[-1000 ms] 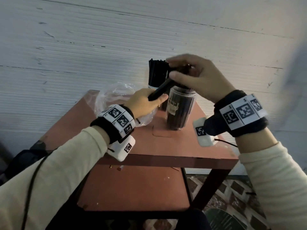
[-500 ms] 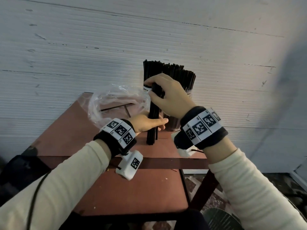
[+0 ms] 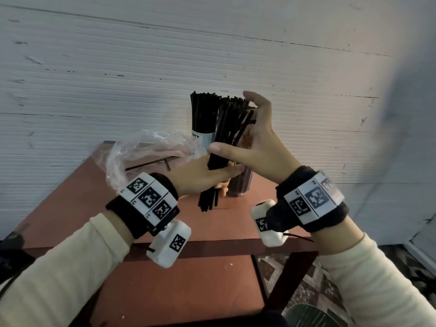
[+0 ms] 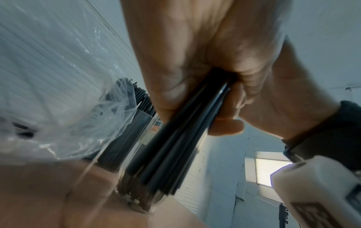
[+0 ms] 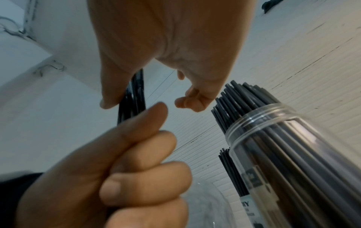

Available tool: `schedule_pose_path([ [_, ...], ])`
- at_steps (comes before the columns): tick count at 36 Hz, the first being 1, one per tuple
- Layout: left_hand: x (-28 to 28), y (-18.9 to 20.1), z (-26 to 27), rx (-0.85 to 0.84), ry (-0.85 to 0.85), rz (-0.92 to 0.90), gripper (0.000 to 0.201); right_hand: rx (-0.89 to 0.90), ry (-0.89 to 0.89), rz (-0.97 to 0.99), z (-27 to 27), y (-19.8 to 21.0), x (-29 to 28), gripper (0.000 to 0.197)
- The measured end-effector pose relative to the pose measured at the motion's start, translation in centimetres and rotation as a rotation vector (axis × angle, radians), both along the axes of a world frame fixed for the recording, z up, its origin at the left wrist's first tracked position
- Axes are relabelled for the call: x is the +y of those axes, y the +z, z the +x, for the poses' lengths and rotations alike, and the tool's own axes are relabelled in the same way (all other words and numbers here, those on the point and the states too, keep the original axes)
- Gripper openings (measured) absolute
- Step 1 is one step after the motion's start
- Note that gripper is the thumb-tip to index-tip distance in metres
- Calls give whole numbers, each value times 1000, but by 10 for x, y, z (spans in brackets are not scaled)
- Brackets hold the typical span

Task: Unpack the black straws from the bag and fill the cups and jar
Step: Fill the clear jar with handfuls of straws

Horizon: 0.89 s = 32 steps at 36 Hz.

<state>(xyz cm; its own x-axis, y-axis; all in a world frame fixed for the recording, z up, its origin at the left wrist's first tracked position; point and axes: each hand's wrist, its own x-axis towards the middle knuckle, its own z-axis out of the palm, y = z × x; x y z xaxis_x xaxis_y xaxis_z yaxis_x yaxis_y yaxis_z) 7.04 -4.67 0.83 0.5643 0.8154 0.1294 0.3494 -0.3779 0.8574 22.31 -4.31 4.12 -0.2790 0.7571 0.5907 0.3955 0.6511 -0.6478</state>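
My left hand (image 3: 224,175) grips a bundle of black straws (image 3: 226,142) round its lower part, and the bundle hangs tilted above the table. The left wrist view shows the fingers (image 4: 224,123) curled round the bundle (image 4: 175,146). My right hand (image 3: 232,121) is open beside the bundle's upper ends, thumb (image 5: 109,98) against the straws. Behind the hands stands a clear jar (image 3: 240,185) packed with straws (image 5: 283,154). Left of it, a cup with a white label (image 3: 200,138) is also full of straws. The clear plastic bag (image 3: 146,152) lies at the back left with a few straws inside.
Everything stands on a small reddish-brown table (image 3: 70,204) pushed against a white ribbed wall (image 3: 94,79). A lower shelf (image 3: 177,291) sits under the top. Patterned floor (image 3: 306,291) shows to the right.
The bundle stood upright on the table under my right hand's grip. My left hand now holds it tilted and lifted, and my right hand has let go and spread beside its top.
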Motion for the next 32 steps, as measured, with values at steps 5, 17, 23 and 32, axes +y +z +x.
schedule_pose_path([
  [5, 3, 2, 7, 31, -95, -6, 31, -174, 110, -112, 6, 0, -2, 43],
  [17, 30, 21, 26, -318, 246, 226, 75, -26, 11, 70, 30, 59, 15, 21],
  [23, 69, 19, 29, -249, 331, 159, 131, 77, -134, 104, 51, 94, 33, 23],
  [32, 103, 20, 38, -217, 131, 4, 83, -1, -161, 76, 55, 105, 49, 17],
])
